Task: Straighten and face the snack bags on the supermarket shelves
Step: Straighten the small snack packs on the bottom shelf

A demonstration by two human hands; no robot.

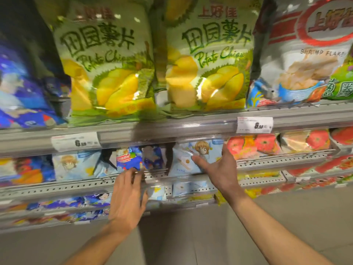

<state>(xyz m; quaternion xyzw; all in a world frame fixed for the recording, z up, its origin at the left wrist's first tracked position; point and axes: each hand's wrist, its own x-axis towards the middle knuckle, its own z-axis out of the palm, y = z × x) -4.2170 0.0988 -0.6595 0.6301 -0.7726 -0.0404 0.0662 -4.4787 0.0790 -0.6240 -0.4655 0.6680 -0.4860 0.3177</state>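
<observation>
Upper shelf (172, 129): two green durian chip bags (108, 62) stood at front edge, price tag (255, 124) clipped below | second shelf: pale-blue cartoon bag (191, 159) touched by right hand (217, 169), fingers spread | left hand (128, 199) spread at shelf rail, blurred | upper bags cropped, lower rows blurred

Grey metal shelving (172, 129) runs across the whole view in tiers, its front rails glossy and the lower lips punched with rows of small holes. White price tags (255, 124) sit clipped to the rail. Below, a pale tiled floor (191, 236) catches soft overhead light.
</observation>
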